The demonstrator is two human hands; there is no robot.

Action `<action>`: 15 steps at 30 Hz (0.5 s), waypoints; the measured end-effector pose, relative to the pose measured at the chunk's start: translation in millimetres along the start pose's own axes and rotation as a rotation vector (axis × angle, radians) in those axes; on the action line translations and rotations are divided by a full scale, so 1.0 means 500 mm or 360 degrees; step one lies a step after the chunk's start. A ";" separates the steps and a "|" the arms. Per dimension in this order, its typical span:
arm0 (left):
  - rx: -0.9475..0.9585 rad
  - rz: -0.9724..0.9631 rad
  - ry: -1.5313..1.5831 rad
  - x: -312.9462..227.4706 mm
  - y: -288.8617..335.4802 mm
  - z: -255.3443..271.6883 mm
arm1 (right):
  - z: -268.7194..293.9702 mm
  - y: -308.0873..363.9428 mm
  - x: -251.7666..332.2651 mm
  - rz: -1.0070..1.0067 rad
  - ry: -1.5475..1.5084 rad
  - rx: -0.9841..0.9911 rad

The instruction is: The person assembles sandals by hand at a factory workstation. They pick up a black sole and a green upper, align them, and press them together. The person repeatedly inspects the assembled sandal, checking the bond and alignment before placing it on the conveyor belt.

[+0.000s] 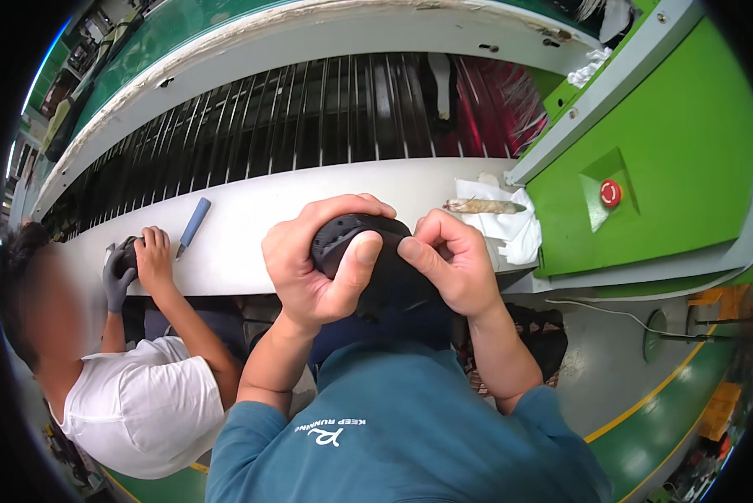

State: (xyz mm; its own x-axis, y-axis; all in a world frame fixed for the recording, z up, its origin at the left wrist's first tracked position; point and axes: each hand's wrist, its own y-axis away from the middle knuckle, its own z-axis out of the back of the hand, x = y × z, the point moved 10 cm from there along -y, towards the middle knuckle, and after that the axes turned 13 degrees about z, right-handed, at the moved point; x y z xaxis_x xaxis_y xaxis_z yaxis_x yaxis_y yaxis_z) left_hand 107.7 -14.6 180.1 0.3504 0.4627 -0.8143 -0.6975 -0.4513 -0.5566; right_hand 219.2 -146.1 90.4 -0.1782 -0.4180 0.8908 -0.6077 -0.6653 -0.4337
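From the head view, the left hand (pixel 309 264) and right hand (pixel 448 264) both clamp a black shoe sole (pixel 368 260) at the middle of the picture, just above the white counter (pixel 251 226); left fingers (pixel 361 251) wrap tightly over its perforated top, right fingers curl closed on its right edge. I judge steady thumb pressure and an even two-sided grip keep the piece from twisting. At ten o'clock a blue tool (pixel 194 225) lies on the counter, near a co-worker's hands (pixel 142 260). At two o'clock lies a crumpled white cloth (pixel 506 220), then a green machine housing (pixel 670 159) with a red button (pixel 610 193).
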 end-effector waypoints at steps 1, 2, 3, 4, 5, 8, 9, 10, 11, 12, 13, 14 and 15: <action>-0.0019 -0.0071 -0.0015 -0.003 -0.003 -0.009 | 0.006 0.006 -0.002 0.0014 0.0001 0.0001; 0.0030 -0.0021 -0.0038 -0.003 -0.009 -0.021 | 0.013 0.010 -0.002 0.0016 -0.0008 -0.0012; 0.0092 0.0035 -0.0063 -0.009 -0.010 -0.030 | 0.017 0.018 -0.003 0.0012 -0.0023 -0.0036; 0.0153 0.0091 -0.0090 -0.015 -0.012 -0.038 | 0.024 0.024 -0.004 0.0008 -0.0038 -0.0060; 0.0192 0.0193 -0.0068 -0.016 -0.014 -0.043 | 0.028 0.027 -0.002 0.0018 -0.0014 -0.0044; 0.0181 0.0194 -0.0024 -0.017 -0.012 -0.045 | 0.026 0.034 0.008 0.0035 0.0045 -0.0076; 0.0194 0.0184 0.0001 -0.017 -0.013 -0.047 | 0.026 0.035 0.008 0.0028 0.0054 -0.0077; 0.0206 0.0175 0.0025 -0.014 -0.014 -0.049 | 0.027 0.036 0.009 0.0021 0.0063 -0.0079; 0.0217 0.0165 0.0050 -0.011 -0.015 -0.051 | 0.027 0.036 0.009 0.0014 0.0072 -0.0079; 0.0231 0.0143 0.0142 -0.009 -0.016 -0.052 | 0.028 0.037 0.010 0.0014 0.0077 -0.0088; 0.0244 0.0120 0.0234 -0.006 -0.017 -0.053 | 0.028 0.038 0.010 0.0015 0.0081 -0.0097; 0.0257 0.0097 0.0325 -0.005 -0.017 -0.052 | 0.027 0.038 0.010 0.0015 0.0085 -0.0105; 0.0270 0.0097 0.0322 -0.003 -0.014 -0.054 | 0.027 0.039 0.010 0.0025 0.0080 -0.0114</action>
State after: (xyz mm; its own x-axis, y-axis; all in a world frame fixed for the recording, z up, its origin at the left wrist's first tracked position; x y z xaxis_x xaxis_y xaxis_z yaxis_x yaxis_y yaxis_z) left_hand 128.8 -32.7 181.0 0.4104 0.2687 -0.8714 -0.8100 -0.3316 -0.4837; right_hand 216.9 -169.3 84.8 -0.2258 -0.3951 0.8904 -0.6581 -0.6120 -0.4385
